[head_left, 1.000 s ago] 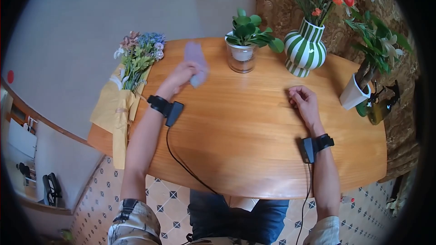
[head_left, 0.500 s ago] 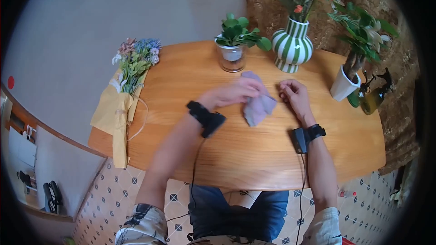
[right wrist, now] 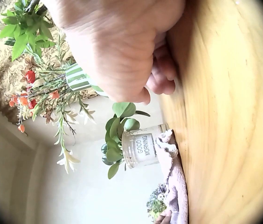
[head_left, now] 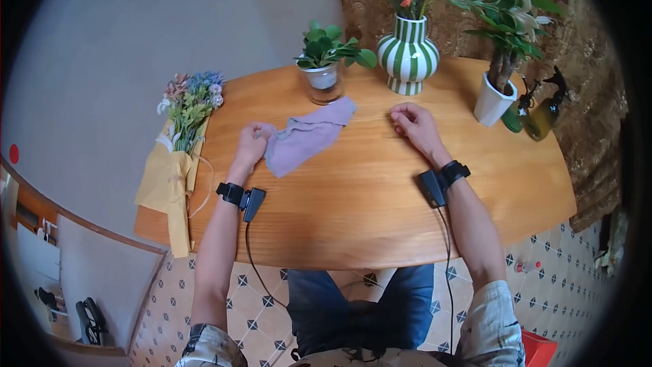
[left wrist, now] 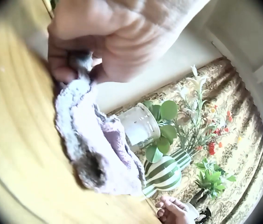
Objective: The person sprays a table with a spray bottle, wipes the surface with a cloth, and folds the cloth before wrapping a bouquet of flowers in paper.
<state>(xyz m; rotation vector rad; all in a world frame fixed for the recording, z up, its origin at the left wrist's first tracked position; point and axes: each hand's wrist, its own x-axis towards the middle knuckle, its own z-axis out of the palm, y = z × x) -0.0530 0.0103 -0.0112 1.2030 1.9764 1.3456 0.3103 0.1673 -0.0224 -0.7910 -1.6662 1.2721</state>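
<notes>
A purple cloth (head_left: 309,137) with a greyish edge trails across the tabletop from my left hand (head_left: 252,141). Thumb and fingers pinch one end of it, plain in the left wrist view, where the cloth (left wrist: 106,144) hangs in folds below the fingertips. My right hand (head_left: 415,125) rests on the wood to the right of the cloth, fingers loosely curled and holding nothing. The right wrist view shows that hand (right wrist: 122,51) over the table, with the cloth (right wrist: 177,186) farther off. Behind the cloth stands a glass-potted green plant (head_left: 324,85).
A green-and-white striped vase (head_left: 407,58) of flowers stands at the back. At right are a white pot (head_left: 494,102) with a leafy plant and a spray bottle (head_left: 543,117). A paper-wrapped bouquet (head_left: 178,173) lies along the left edge of the wooden table (head_left: 353,217).
My left hand swept the cloth rightward to near the right hand, then drew back left, leaving the cloth stretched out across the table. The right hand stays resting; the head view has shifted.
</notes>
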